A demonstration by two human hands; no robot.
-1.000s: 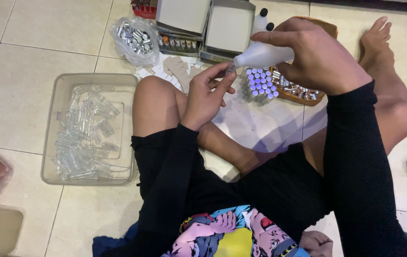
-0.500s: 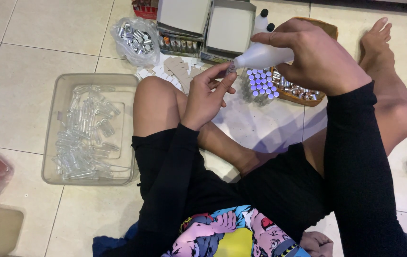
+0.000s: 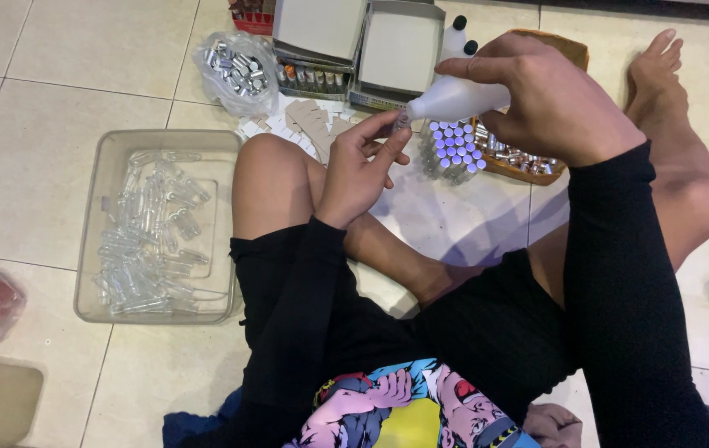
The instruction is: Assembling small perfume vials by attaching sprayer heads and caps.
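Nothing moved | right hand (image 3: 553, 108) grip closed round white squeeze bottle (image 3: 458, 99) | left hand (image 3: 363, 170) pinching small vial (image 3: 396, 126) (nozzle touching)

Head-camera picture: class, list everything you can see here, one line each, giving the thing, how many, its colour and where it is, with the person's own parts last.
white plastic squeeze bottle: one, white, in the right hand.
small clear vial: one, clear, pinched in the left hand at the bottle's nozzle.
clear plastic tub: one, holding many clear vials, on the tiled floor.
cluster of purple-capped vials: many, upright, centre.
bag of silver caps: one, top left.
open cardboard boxes: two, grey-white, top.
wicker tray: one, brown, under the right hand.
left hand: one.
right hand: one.
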